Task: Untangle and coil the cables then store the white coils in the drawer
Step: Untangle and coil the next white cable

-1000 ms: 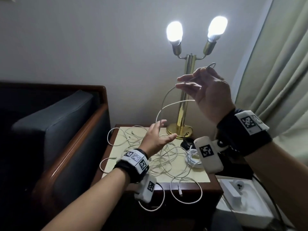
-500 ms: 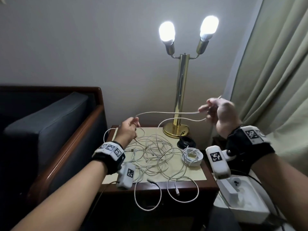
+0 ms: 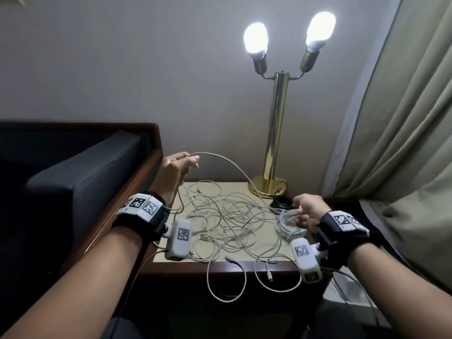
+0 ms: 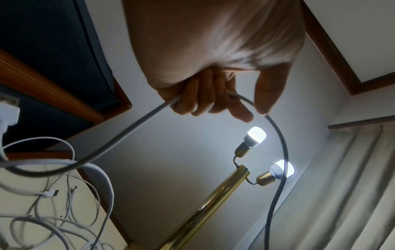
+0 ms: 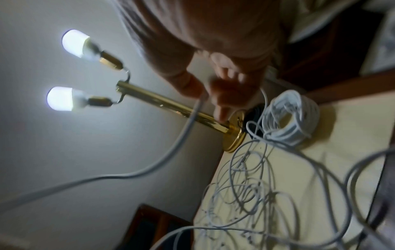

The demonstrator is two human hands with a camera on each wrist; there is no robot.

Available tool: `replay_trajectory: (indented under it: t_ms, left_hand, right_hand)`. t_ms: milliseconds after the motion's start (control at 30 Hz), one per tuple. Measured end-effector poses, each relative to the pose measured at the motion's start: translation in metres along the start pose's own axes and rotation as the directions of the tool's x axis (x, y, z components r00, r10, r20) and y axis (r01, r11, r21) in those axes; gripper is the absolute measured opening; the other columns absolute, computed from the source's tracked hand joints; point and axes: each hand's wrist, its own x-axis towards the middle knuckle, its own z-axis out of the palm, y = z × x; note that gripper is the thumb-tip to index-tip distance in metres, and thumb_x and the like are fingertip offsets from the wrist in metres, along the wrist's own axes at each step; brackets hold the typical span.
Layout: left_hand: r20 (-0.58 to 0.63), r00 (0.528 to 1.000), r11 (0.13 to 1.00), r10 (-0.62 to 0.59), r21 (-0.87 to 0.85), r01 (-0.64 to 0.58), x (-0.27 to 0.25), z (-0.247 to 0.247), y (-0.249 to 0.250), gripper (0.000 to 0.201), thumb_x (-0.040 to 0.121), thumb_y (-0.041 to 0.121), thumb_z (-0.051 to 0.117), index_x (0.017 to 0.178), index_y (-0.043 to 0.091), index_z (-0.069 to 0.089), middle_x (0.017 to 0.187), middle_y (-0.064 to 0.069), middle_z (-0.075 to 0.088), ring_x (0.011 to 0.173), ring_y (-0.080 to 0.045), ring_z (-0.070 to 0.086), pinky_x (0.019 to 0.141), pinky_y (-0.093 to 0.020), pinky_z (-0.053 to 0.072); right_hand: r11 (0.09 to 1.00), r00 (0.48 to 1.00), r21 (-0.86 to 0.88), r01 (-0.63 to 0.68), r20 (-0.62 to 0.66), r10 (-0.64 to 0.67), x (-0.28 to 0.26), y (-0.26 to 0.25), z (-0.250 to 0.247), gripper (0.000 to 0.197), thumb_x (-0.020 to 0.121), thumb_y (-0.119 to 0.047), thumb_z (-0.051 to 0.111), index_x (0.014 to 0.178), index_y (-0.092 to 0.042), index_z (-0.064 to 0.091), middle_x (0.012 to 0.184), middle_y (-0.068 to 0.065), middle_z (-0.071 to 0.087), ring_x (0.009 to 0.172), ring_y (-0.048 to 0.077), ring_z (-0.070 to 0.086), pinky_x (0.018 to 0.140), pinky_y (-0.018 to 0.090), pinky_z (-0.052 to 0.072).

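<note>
A tangle of white cables (image 3: 227, 216) lies spread over the small table (image 3: 220, 267), and some loops hang over its front edge. My left hand (image 3: 189, 160) is raised at the table's left, fingers curled round one white cable (image 3: 230, 162) (image 4: 119, 138). That cable arcs down to my right hand (image 3: 297, 211), which pinches it low at the table's right. A finished white coil (image 3: 291, 227) (image 5: 292, 116) lies just under the right hand. In the right wrist view, blurred fingers (image 5: 222, 101) and thumb hold the cable. The table's front is too dark to see a drawer.
A brass two-bulb lamp (image 3: 275, 133) stands at the table's back right, with a black coil (image 3: 281, 201) at its base. A dark armchair with a wooden frame (image 3: 73, 182) stands to the left. A curtain (image 3: 403, 118) hangs on the right.
My right hand has come down from in front of the lamp to the white coil, still holding the cable. My left hand has closed on the cable and lifted it leftward.
</note>
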Motion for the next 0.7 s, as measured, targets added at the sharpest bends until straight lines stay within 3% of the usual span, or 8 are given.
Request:
replay_trajectory:
  t_ms: [67, 100, 167, 233, 367, 433, 533, 700]
  left_hand:
    - [0.109, 0.994, 0.999, -0.02, 0.04, 0.015, -0.005, 0.004, 0.0, 0.025, 0.089, 0.028, 0.056, 0.068, 0.014, 0.057, 0.051, 0.007, 0.025, 0.042, -0.005, 0.02, 0.037, -0.016, 0.017]
    - [0.146, 0.989, 0.997, -0.036, 0.066, 0.027, -0.007, 0.009, -0.001, 0.03, 0.095, 0.027, 0.051, 0.07, 0.013, 0.058, 0.053, 0.006, 0.026, 0.043, -0.006, 0.021, 0.038, -0.016, 0.018]
    - [0.187, 0.981, 0.989, -0.045, 0.148, 0.017, -0.01, 0.019, -0.008, 0.037, 0.101, 0.024, 0.043, 0.071, 0.012, 0.061, 0.054, 0.006, 0.033, 0.046, -0.006, 0.026, 0.04, -0.017, 0.02]
    - [0.244, 0.969, 0.977, -0.037, 0.211, -0.015, -0.015, 0.031, -0.017, 0.036, 0.103, 0.024, 0.044, 0.072, 0.013, 0.06, 0.054, 0.009, 0.037, 0.048, -0.006, 0.029, 0.044, -0.018, 0.023]
    - [0.305, 0.951, 0.986, -0.046, 0.164, -0.005, -0.025, 0.05, -0.03, 0.031, 0.102, 0.027, 0.046, 0.075, 0.014, 0.057, 0.053, 0.008, 0.034, 0.047, -0.007, 0.027, 0.044, -0.022, 0.024]
    - [0.309, 0.95, 0.993, -0.042, 0.121, 0.005, -0.028, 0.055, -0.032, 0.027, 0.099, 0.027, 0.049, 0.076, 0.013, 0.054, 0.051, 0.008, 0.034, 0.046, -0.006, 0.027, 0.044, -0.02, 0.024]
    - [0.315, 0.948, 0.978, -0.046, 0.208, -0.022, -0.028, 0.05, -0.042, 0.023, 0.095, 0.024, 0.058, 0.075, 0.016, 0.05, 0.048, 0.015, 0.039, 0.045, -0.002, 0.032, 0.046, -0.018, 0.029]
    - [0.308, 0.921, 0.865, -0.238, 0.498, 0.057, -0.033, 0.02, -0.081, 0.032, 0.097, 0.036, 0.053, 0.07, 0.019, 0.059, 0.054, 0.002, 0.055, 0.056, -0.013, 0.051, 0.065, -0.028, 0.041]
  right_hand:
    - [0.916, 0.999, -0.4, 0.034, 0.037, -0.021, 0.001, 0.008, 0.008, 0.036, 0.072, -0.035, 0.06, 0.096, -0.007, 0.06, 0.1, 0.019, 0.057, 0.081, 0.029, 0.057, 0.078, 0.033, 0.051]
    - [0.805, 0.997, -0.588, 0.073, 0.015, -0.08, -0.003, 0.008, 0.012, 0.05, 0.072, -0.048, 0.059, 0.107, -0.013, 0.062, 0.121, 0.021, 0.051, 0.107, 0.034, 0.05, 0.097, 0.038, 0.043]
    - [0.696, 0.957, -0.664, 0.273, 0.111, -0.269, -0.017, 0.004, 0.024, 0.052, 0.081, -0.063, 0.049, 0.112, -0.022, 0.062, 0.134, 0.017, 0.045, 0.124, 0.035, 0.037, 0.107, 0.042, 0.033]
    - [0.803, 0.862, -0.339, 0.489, 0.326, -0.388, -0.038, -0.002, 0.036, 0.043, 0.088, -0.055, 0.052, 0.108, -0.019, 0.064, 0.124, 0.01, 0.058, 0.116, 0.026, 0.05, 0.095, 0.039, 0.042]
    - [0.874, 0.734, -0.055, 0.483, 0.57, -0.37, -0.066, -0.002, 0.056, 0.025, 0.09, -0.024, 0.062, 0.111, -0.012, 0.057, 0.101, 0.009, 0.068, 0.093, 0.017, 0.062, 0.064, 0.018, 0.042]
    - [0.877, 0.715, -0.032, 0.479, 0.594, -0.369, -0.071, 0.002, 0.06, 0.006, 0.092, -0.014, 0.061, 0.091, -0.008, 0.06, 0.073, 0.01, 0.063, 0.065, 0.016, 0.06, 0.053, 0.018, 0.043]
    - [0.891, 0.722, 0.089, 0.444, 0.553, -0.416, -0.069, 0.001, 0.054, 0.034, 0.095, -0.016, 0.057, 0.062, -0.007, 0.054, 0.045, 0.0, 0.037, 0.038, 0.011, 0.032, 0.042, 0.019, 0.028]
    - [0.855, 0.719, 0.354, 0.378, 0.47, -0.512, -0.068, -0.027, 0.029, 0.036, 0.096, -0.016, 0.052, 0.061, -0.011, 0.05, 0.051, -0.002, 0.023, 0.037, 0.008, 0.019, 0.038, 0.014, 0.018]
